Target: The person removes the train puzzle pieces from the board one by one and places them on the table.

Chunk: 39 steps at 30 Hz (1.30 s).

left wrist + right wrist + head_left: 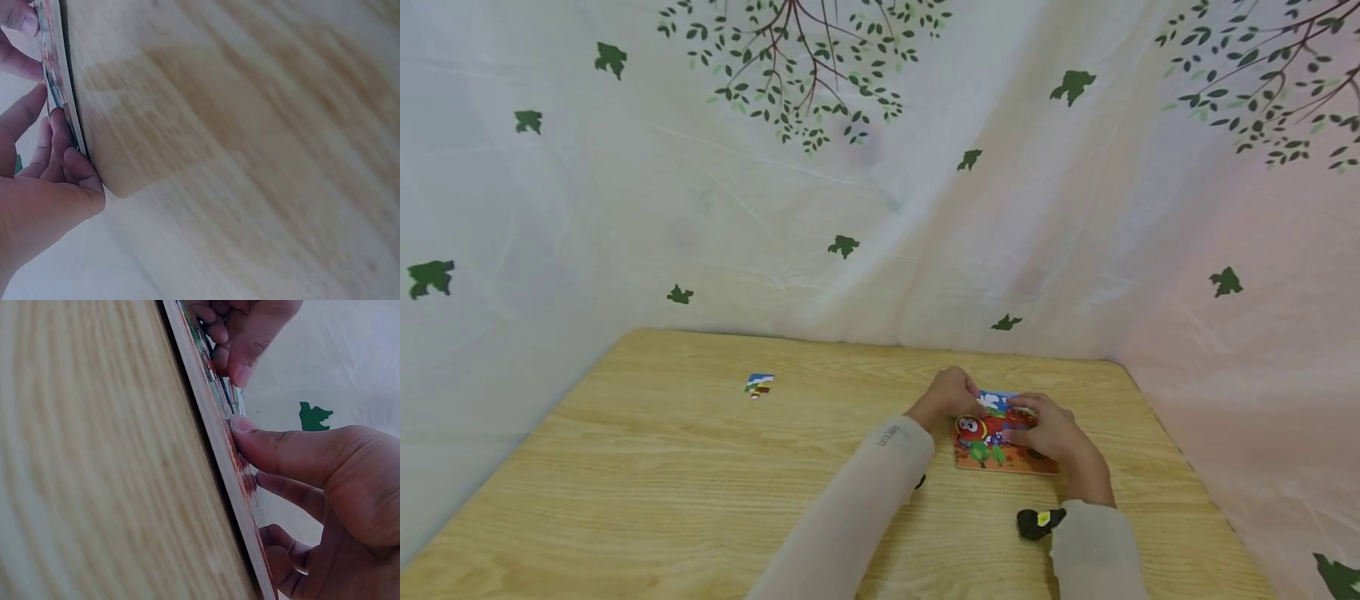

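Observation:
A colourful jigsaw puzzle (1006, 462) in a flat frame lies on the right part of the table, showing a red cartoon figure with big eyes. My left hand (951, 395) is at its upper left, fingers bent, thumb and fingertips pinching a puzzle piece (229, 392) that stands tilted up from the picture in the right wrist view. From the right side, my right hand (1058, 432) reaches over the puzzle with fingers spread. Its thumb (247, 428) touches down close beside the tilted piece, and its other fingertips rest on the picture. Both hands cover part of the picture.
A few loose puzzle pieces (760, 382) lie together toward the back left of the wooden table (662, 475). Behind and beside the table hangs a pale cloth (760, 233) with printed leaves and branches. A black wrist device (1033, 523) sits by the right sleeve.

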### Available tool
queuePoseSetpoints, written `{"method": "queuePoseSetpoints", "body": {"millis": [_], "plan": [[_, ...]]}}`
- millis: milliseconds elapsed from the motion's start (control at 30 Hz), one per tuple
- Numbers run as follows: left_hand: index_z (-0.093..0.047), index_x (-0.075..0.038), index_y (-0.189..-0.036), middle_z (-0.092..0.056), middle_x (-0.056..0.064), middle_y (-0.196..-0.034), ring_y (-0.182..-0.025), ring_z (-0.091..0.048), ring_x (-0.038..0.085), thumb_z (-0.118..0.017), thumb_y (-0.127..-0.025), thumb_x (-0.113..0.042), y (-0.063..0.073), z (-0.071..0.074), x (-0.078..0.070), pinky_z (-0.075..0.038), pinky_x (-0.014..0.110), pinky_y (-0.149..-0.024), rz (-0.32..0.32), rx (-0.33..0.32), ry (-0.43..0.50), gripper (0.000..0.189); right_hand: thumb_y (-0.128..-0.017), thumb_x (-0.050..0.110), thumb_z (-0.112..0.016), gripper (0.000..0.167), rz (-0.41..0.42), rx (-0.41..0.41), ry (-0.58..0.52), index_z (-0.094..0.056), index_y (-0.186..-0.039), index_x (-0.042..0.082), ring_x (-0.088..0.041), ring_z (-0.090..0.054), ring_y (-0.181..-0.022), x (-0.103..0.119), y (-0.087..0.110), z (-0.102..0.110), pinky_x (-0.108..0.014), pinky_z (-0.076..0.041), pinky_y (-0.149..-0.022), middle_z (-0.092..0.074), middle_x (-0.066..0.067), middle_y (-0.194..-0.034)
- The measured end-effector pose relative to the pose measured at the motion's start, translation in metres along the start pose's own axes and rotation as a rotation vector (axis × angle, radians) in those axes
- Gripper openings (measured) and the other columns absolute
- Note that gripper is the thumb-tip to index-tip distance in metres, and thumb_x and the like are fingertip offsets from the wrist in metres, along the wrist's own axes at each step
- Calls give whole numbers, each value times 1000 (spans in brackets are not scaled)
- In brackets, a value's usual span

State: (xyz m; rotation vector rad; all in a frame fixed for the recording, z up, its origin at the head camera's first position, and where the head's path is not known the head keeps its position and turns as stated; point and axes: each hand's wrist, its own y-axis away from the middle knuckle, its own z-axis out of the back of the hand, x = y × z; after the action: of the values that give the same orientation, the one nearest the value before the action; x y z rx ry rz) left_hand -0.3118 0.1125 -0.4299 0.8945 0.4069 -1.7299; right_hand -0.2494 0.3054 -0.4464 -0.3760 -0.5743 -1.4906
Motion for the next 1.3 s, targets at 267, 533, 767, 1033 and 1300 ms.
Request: {"method": "queuePoseSetpoints", "body": {"millis": [267,533,767,1033,1300], "plan": [[-74,-10,-81,-65,-1,-86,-84,-58,12,-83,-87,-14,-5,-1,2,-52,27,-79,13,-19,40,12,-89,25,-81,61,61,-14,7,-58,-141,1,-59,-29,-139,-2,-1,0,-75,-12,-109,-40,-30,-153],[-75,-10,-82,-65,-2,-87,-81,-57,11,-85,-85,-13,-7,-2,3,-53,26,-75,9,-27,62,10,-89,25,-81,62,69,-16,6,-58,-141,0,-58,-30,-139,0,2,1,-75,-12,-109,-40,-31,-152],[-77,-9,-87,-66,-2,-86,-81,-58,11,-82,-88,-15,-1,0,2,-53,26,-77,-16,-17,47,8,-89,26,-81,63,65,-21,0,-57,-141,0,-58,-30,-139,-1,2,-1,-75,-12,-109,-41,-30,-152],[-75,-7,-91,-66,-1,-90,-85,-58,12,-80,-90,-12,-2,2,6,-54,28,-80,-28,-21,52,6,-89,25,-82,63,60,-24,-25,-57,-141,0,-59,-28,-139,-3,1,-2,-75,-11,-109,-41,-29,-152],[-76,-6,-93,-66,0,-92,-87,-57,13,-81,-89,-13,-1,17,14,-52,27,-82,-80,-24,44,9,-90,23,-81,60,72,-25,-14,-58,-140,-1,-57,-31,-139,-3,0,-2,-74,-11,-109,-41,-31,-151]]}}
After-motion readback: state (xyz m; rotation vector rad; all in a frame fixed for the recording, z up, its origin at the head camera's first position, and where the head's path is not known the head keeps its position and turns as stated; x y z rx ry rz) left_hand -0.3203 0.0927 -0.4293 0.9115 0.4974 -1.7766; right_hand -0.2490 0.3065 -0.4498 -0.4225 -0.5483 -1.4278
